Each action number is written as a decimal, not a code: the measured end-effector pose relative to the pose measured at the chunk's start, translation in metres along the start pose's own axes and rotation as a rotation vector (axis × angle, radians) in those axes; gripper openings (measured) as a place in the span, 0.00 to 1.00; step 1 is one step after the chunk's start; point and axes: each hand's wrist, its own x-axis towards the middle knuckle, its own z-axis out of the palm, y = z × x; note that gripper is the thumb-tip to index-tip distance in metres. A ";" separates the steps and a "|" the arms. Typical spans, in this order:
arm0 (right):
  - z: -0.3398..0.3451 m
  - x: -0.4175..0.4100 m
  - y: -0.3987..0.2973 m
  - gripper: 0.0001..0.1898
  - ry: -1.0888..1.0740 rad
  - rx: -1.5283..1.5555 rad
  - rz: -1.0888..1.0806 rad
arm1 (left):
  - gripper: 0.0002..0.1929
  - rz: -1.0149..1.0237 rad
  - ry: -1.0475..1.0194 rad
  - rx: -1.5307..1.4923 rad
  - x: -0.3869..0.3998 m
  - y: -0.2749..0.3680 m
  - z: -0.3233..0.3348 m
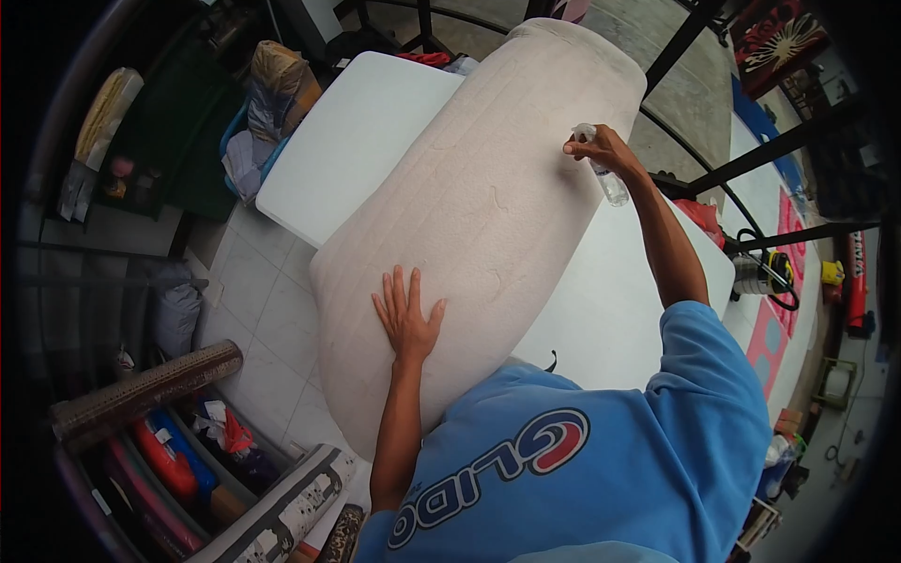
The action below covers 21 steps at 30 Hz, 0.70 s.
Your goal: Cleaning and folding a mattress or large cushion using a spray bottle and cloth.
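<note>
A long, pale, thick padded piece [486, 190], which looks like a foam mattress or cushion, lies slantwise across a white table [352, 141]. Its near end hangs past the table's edge beside my body. Several shallow creases mark the surface. My left hand [407, 320] rests palm down on the near part, fingers slightly spread and nothing in it. Over the far right side, my right hand [607, 146] grips a clear plastic spray bottle [612, 188] around its neck. The whitish spray head shows above my fingers, and the bottle's body hangs below the hand.
Dark metal posts [683, 49] and rails stand beyond the table. At left, a blue basket [232, 134] holds wrapped bundles. Rolled carpets [148, 387] lie at lower left over the tiled floor [253, 281]. A metal canister vacuum cleaner [757, 276] stands at right.
</note>
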 end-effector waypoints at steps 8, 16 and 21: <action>0.074 -0.143 -0.028 0.28 0.010 0.117 0.080 | 0.39 0.067 0.060 -0.032 0.004 -0.002 0.004; 0.167 -0.240 -0.062 0.26 -0.140 0.438 0.119 | 0.29 0.042 0.032 -0.560 -0.027 -0.002 -0.039; 0.233 -0.270 -0.134 0.24 -0.063 0.829 0.052 | 0.43 0.141 -0.263 -0.600 -0.089 0.045 -0.031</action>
